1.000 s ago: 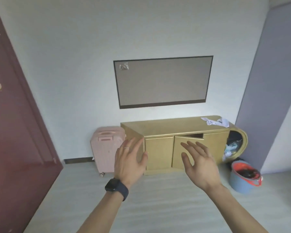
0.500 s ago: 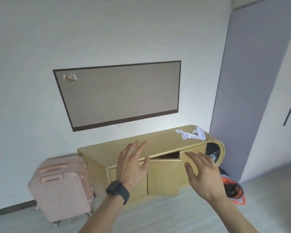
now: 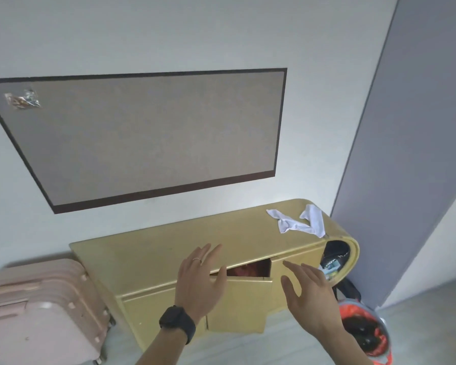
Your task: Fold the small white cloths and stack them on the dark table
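Note:
A crumpled white cloth lies on the right end of a low yellow cabinet against the wall. My left hand, with a ring and a black watch on the wrist, is raised in front of the cabinet with straight spread fingers and holds nothing. My right hand is raised beside it, fingers also straight and empty. Both hands are well short of the cloth. No dark table is in view.
One cabinet door hangs ajar. A pink suitcase stands left of the cabinet. An orange and blue bucket sits on the floor at the right. A grey panel hangs on the wall.
The view has come closer to the cabinet and turned right; the cabinet and cloth look larger. Both hands stay raised and empty in front of me.

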A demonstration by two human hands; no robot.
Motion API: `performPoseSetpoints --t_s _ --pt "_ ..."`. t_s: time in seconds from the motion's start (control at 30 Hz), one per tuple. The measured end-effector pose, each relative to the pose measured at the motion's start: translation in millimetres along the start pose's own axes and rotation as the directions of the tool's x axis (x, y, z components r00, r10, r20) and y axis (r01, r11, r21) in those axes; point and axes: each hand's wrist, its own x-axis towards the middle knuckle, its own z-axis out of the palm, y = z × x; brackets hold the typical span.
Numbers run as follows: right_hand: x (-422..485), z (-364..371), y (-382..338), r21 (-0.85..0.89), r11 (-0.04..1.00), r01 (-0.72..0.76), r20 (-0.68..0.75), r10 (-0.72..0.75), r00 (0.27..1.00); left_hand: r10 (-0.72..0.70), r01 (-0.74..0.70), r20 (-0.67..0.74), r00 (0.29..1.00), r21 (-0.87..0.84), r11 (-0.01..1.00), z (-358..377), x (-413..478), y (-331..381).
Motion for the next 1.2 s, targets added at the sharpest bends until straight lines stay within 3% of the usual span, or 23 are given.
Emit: performPoseSetpoints --t_s 0.4,0.7,0.93,1.1,1.2 --pt "169 135 98 -0.078 0.975 -0.207 0.185 0.218 0.958 -0.088 0.089 0.324 0.942 0.012 0.996 160 194 -60" --pt "285 208 182 -0.174 0.914 -0.367 0.425 0.406 0.809 -0.161 0.124 0.459 0.874 0.111 0.986 260 312 -81" --pt "393 298 255 -0.257 0.895 -0.364 0.561 0.445 0.698 -0.31 0.218 0.551 0.775 0.226 0.949 337 376 -94" --pt "449 369 299 -0.311 0.86 -0.404 0.515 0.509 0.689 -0.407 0.3 0.628 0.663 0.276 0.913 399 400 -128" --pt "456 396 312 -0.41 0.791 -0.454 0.459 0.609 0.647 -0.452 0.333 0.673 0.585 0.309 0.891 425 394 -143"
